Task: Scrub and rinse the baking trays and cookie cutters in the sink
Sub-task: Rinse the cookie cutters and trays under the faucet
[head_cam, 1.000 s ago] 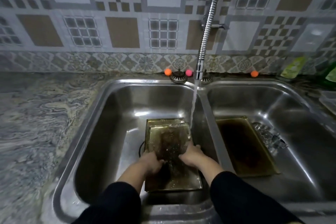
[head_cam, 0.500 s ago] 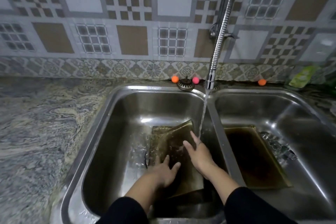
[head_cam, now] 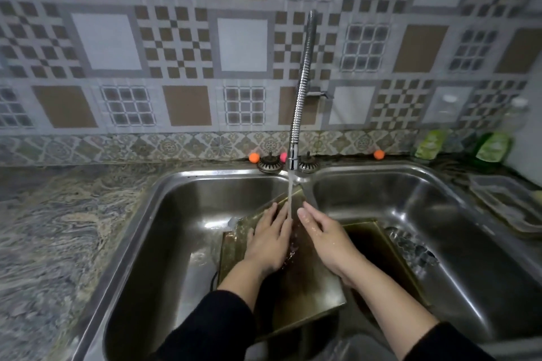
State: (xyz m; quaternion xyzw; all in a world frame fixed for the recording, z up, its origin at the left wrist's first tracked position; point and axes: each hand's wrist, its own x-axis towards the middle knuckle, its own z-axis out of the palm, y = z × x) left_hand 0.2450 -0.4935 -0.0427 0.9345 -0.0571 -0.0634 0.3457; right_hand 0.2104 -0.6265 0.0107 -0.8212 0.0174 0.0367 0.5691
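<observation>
A gold-brown baking tray (head_cam: 311,287) leans tilted in the left basin, its far edge up against the divider under the running water (head_cam: 289,199). My left hand (head_cam: 268,240) lies flat on the tray's face with fingers straight. My right hand (head_cam: 325,236) rests on the tray's right side, fingers extended. A second tray (head_cam: 228,249) lies under it in the left basin. Another dark tray (head_cam: 381,246) lies in the right basin, with metal cookie cutters (head_cam: 410,246) beside it.
A flexible steel faucet (head_cam: 300,97) hangs over the divider of the double steel sink (head_cam: 140,228). Marble counter (head_cam: 52,228) spreads left. Green pouches (head_cam: 492,146) and a clear container (head_cam: 504,199) stand at the right. Small orange and pink balls sit behind the sink.
The tray has been tipped up steeper and shifted right under the stream. Both hands slid up its face toward the water. The view has tilted upward.
</observation>
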